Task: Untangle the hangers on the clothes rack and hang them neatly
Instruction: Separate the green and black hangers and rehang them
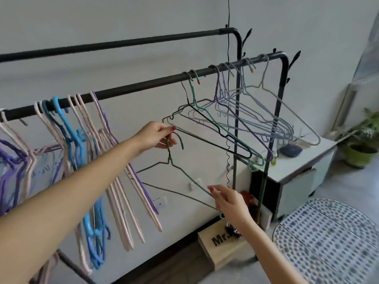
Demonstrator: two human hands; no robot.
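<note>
Landmark: front rail (143,87) of the clothes rack; every place below is told from it.
Task thing: green wire hanger (174,167), off the rail, held in the air below its middle part, with the hook (180,140) on top.
Long axis: bottom wire runs from lower right, near the person, up to the left toward the wall; the hanger is tilted.
Key relation: the hook must go up to the rail, and above it hang a black hanger (205,138) and a teal hanger (225,128), so the way up looks narrow.
Nearer hand: left hand (158,136), just below the rail.
Left fingers: curled, pinching the neck under the hook.
Right hand (229,199): far below the rail; its fingers curl round the right corner of the bottom wire.
Other hangers: pink, blue and purple bunch (82,150) on the rail's left part.
</note>
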